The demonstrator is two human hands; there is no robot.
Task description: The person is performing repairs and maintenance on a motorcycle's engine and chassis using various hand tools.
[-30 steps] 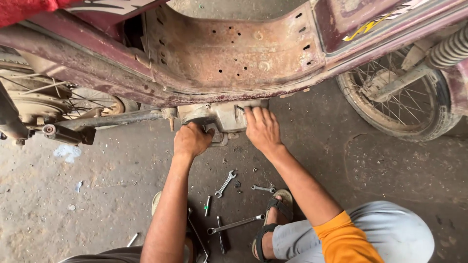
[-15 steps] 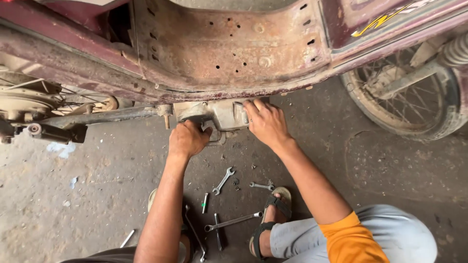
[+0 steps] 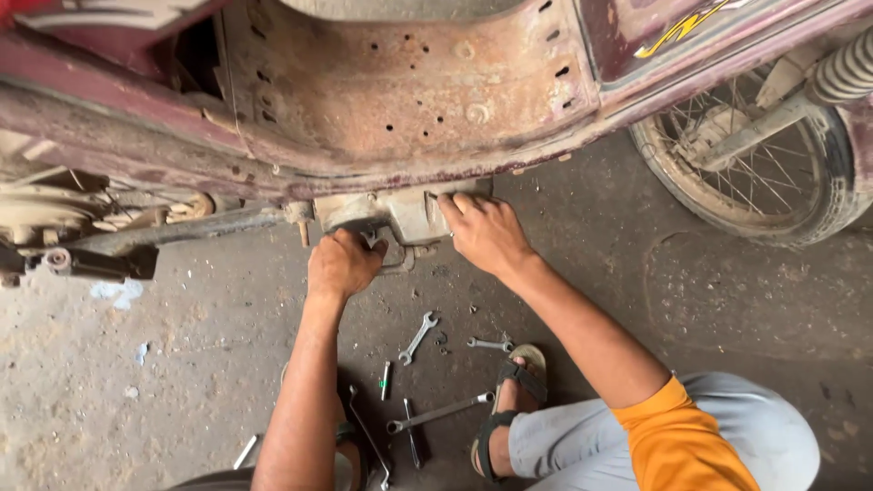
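left hand: fisted on tool under metal bracket
right hand: fingers spread flat on bracket
floor: spanners

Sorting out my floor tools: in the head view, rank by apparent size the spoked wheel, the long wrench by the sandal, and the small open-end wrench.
1. Spoked wheel, by far largest.
2. Long wrench.
3. Small open-end wrench, shortest.
All sit at similar floor depth, so the ranking seems safe.
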